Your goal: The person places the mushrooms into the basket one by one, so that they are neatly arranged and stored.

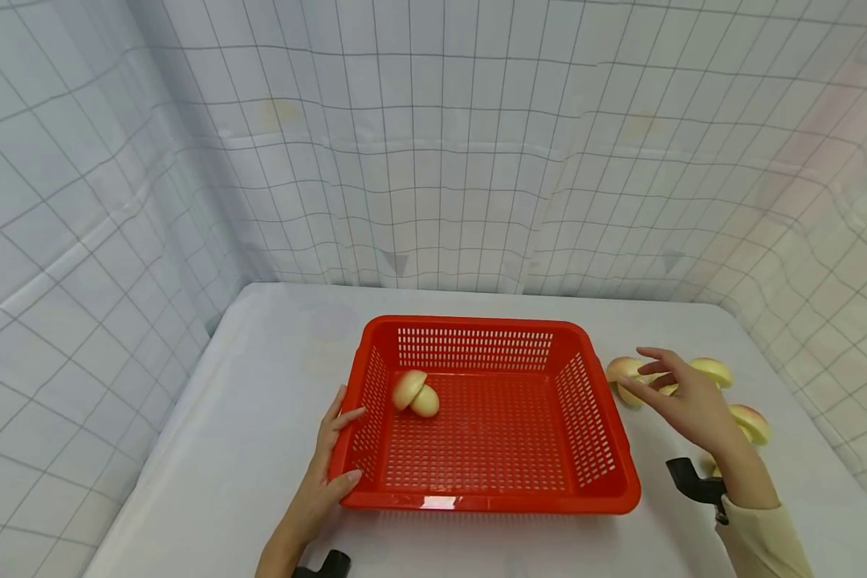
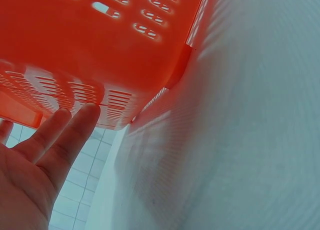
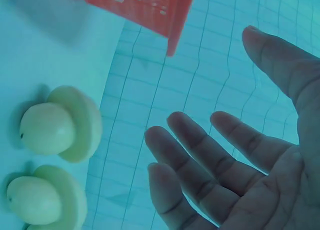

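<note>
Right of the basket [image 1: 520, 504], mushrooms [image 1: 622, 368] lie nearest my empty, loose right grip [image 1: 694, 404]. My loose left grip [image 1: 319, 480] touches the basket's left.

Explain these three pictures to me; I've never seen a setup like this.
There is no machine here, only a person's bare hands. The widest picture comes from a camera worn on the head, looking forward and down; the other two come from cameras on the wrists. On the white table stands a red basket with one mushroom inside. More mushrooms lie to its right. The left hand rests on the basket's left side. The right hand is near the mushrooms outside, holding nothing.
</note>
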Demonstrator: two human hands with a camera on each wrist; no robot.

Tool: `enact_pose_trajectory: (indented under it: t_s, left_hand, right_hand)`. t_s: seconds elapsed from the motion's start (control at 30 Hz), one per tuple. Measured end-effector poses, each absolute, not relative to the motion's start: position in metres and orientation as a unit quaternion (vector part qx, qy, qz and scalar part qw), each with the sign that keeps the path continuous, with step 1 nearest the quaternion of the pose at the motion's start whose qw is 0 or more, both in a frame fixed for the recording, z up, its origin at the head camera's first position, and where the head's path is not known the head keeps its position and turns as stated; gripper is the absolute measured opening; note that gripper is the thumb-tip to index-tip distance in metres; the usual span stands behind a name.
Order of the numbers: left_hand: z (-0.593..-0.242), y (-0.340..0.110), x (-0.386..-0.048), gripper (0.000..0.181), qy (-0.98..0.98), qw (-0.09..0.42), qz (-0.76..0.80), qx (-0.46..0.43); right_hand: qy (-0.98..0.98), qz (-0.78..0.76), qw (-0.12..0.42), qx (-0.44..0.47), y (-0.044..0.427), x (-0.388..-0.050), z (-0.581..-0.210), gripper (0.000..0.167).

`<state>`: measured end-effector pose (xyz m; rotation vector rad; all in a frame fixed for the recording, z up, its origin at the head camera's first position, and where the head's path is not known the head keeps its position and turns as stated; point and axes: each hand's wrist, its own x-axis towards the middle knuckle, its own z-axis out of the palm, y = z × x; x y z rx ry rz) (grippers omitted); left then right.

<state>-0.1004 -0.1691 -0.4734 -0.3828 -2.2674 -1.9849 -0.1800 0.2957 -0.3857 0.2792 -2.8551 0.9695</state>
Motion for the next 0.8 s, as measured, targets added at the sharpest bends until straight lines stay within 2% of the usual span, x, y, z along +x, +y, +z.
enact_pose_trajectory:
  t_s: [0.27, 0.5, 0.8]
  left_hand:
    - [-0.474, -0.170, -0.102, 0.068, -0.743, 0.050, -0.655, -0.130]
    - [-0.475, -0.169, -0.101, 0.068, -0.746, 0.054, -0.653, -0.123]
    - [-0.474, -0.167, -0.100, 0.071, -0.753, 0.053, -0.647, -0.111]
  right_hand:
    - [-0.941, 0.319, 0.113, 0.033, 0.319, -0.166, -0.403, 0.067]
    - [-0.944, 0.305, 0.125, -0.026, 0.337, -0.154, -0.413, 0.067]
    - [-0.948, 0.284, 0.122, -0.076, 0.361, -0.139, -0.424, 0.076]
